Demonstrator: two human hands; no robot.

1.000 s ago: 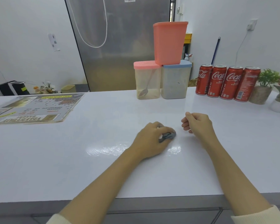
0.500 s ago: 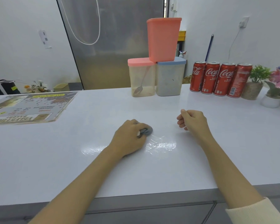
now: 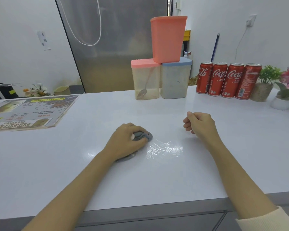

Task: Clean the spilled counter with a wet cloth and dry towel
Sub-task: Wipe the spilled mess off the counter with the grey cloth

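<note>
Bunching under curled left fingers [image 3: 138, 139], grey cloth [image 3: 143, 135] on counter [image 3: 157, 177] (right hand [image 3: 199, 125] fisted, empty).

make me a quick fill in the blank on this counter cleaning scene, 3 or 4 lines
1. The left hand grips a grey ____ on the counter.
2. The wet streaks lie to the ____ of that hand.
3. The right hand is curled and holds ____.
4. ____ red cans stand by the containers.

Answers: cloth; right; nothing; four
</note>
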